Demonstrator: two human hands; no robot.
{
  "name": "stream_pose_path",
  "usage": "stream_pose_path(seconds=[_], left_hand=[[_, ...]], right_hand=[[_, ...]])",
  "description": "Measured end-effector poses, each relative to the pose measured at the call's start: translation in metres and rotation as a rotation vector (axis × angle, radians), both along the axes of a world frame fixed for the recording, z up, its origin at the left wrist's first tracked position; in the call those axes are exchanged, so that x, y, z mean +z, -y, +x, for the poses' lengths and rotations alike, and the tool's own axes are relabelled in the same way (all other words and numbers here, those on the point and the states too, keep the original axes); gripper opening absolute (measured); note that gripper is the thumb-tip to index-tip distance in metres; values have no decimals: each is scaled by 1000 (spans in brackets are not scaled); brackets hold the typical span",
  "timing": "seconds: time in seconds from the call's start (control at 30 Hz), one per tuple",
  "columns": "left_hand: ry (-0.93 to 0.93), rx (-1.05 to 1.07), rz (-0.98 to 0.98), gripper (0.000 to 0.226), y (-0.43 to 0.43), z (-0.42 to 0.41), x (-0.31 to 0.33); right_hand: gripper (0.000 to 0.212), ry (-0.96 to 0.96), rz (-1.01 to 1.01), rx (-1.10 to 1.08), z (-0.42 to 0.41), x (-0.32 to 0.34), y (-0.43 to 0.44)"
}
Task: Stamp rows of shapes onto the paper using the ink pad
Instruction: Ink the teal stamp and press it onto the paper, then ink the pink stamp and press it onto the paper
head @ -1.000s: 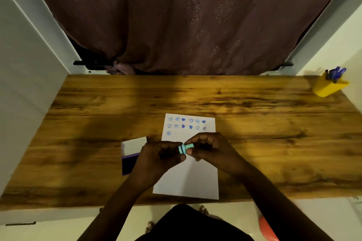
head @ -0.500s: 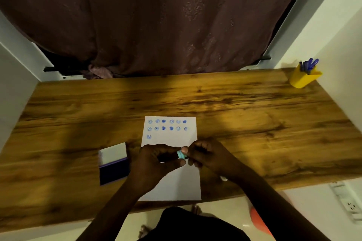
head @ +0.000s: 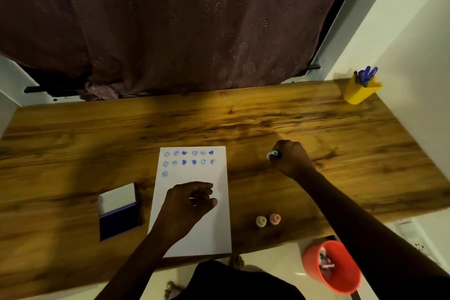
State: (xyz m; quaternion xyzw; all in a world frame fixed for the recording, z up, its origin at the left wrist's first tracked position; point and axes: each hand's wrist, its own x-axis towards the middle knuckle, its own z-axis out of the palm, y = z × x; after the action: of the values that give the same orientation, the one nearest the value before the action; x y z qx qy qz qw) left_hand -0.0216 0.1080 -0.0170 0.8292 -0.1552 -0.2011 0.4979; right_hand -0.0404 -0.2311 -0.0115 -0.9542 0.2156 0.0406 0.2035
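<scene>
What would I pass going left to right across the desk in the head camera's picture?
ink pad → paper with the left hand over it → yellow stamp → pink stamp → right hand holding a teal stamp → yellow pen cup

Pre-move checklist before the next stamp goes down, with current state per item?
1. Stamp in hand: ok. The right hand is closed on the teal stamp, out over the table, right of the paper.
2. Ink pad open and unobstructed: ok, lid up, left of the paper.
3. Stamp face inked: cannot tell.
4. Paper steadied: cannot tell; the left hand is over it, loosely curled, contact unclear.
5. Next slot free: ok; the third row has one print, blank paper beside it.
6. Spare stamps clear of the paper: ok.
</scene>
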Motion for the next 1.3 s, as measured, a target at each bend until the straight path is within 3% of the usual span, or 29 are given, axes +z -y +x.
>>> stream_pose_path(seconds=[0.27,0.43,0.57,0.7,1.0,1.23,1.3], left_hand=[[-5,34,-4,39,2,-8,-4],[5,19,29,34,5,-8,-5],[9,-15,56,30,8,-8,-3],[6,-56,49,30,13,-11,0],[-10,-121,21,29,12,-16,4],[14,-105,-43,29,0,-19,9],[10,-90,-89,31,-1,-19,14]], right_hand=[[22,-24,-30,22,1,-15,13],[43,35,-25,-30,-15,7,6],[24,56,-26,-29,-53,22,-17],[31,-130,55,-76,-98,15,-50],[28,-160,129,-216,-125,-8,-79],[18,-27,106,-250,-112,19,-81],[24,5,204,-211,-103,37,-86]])
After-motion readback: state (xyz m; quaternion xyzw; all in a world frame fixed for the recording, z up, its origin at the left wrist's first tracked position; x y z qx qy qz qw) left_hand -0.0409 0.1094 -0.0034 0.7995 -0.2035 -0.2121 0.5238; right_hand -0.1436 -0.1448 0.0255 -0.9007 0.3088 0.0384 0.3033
